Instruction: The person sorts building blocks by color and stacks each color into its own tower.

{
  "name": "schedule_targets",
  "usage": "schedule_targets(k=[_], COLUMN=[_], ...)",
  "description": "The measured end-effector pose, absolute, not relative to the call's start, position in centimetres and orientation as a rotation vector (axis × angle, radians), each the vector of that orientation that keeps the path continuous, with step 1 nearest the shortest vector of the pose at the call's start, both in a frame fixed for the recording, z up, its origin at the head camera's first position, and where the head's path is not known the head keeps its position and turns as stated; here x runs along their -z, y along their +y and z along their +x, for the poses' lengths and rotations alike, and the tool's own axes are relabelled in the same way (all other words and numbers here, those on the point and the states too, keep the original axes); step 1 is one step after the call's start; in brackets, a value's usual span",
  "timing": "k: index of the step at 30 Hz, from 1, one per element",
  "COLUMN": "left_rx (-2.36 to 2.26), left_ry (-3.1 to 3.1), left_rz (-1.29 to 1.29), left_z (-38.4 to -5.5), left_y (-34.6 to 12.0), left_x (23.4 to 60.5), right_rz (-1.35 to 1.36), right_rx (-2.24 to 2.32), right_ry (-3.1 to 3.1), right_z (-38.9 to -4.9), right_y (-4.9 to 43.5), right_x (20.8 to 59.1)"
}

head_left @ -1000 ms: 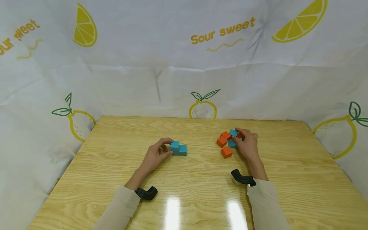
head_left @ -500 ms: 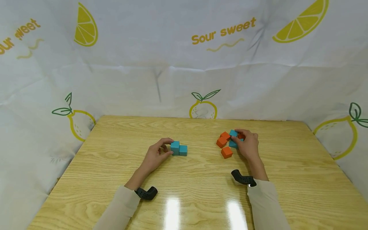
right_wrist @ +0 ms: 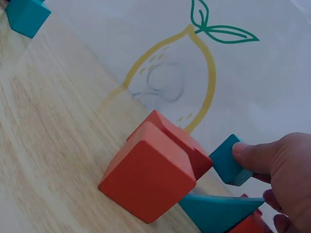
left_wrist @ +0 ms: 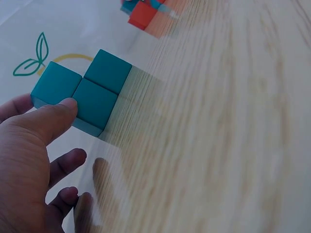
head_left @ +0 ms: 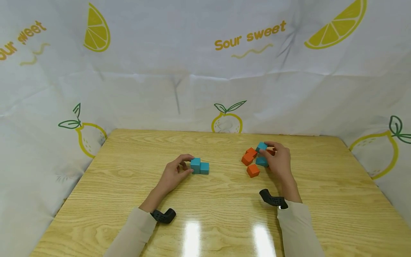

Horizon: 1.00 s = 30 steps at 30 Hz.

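Three blue cubes stand together in the left wrist view: one upper cube sits on another cube, with a third cube alongside. My left hand grips that two-high stack between thumb and fingers, the thumb lying across the joint. My right hand pinches a separate blue cube by thumb and fingertips, just above the pile. Below it lies a blue wedge-like block, partly hidden by the hand. Orange blocks lie to the left of this hand.
One orange cube sits at the near side of the pile; more orange shows behind the right fingers. The wooden table ends at a white lemon-print cloth. Both wrists wear a black device.
My right hand has raised the blue cube slightly off the pile and shifted a little to the right. My left hand and its stack have stayed still.
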<state>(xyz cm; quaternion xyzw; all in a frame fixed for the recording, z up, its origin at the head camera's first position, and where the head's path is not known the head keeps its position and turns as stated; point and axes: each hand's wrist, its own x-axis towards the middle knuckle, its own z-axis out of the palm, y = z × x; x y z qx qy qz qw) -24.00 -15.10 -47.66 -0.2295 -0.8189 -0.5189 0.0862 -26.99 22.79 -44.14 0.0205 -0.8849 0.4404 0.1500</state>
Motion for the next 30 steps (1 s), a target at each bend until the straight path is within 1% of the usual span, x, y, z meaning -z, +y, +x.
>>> schedule_targets(k=[6, 12, 30], left_rx=[1.529, 1.508, 1.495], left_ry=[-2.46, -2.464, -2.476], left_rz=[-0.674, -0.685, -0.679], left_z=[-24.0, -24.0, -24.0], left_y=[-15.2, -15.2, -15.1], left_x=[47.5, 47.5, 47.5], right_rz=[0.072, 0.148, 0.299], right_rx=[-1.317, -1.366, -1.42], right_ry=[-2.513, -2.504, -2.538], right_z=[-26.8, -26.7, -26.3], right_y=[22.3, 21.1, 17.5], right_x=[43.3, 42.6, 41.9])
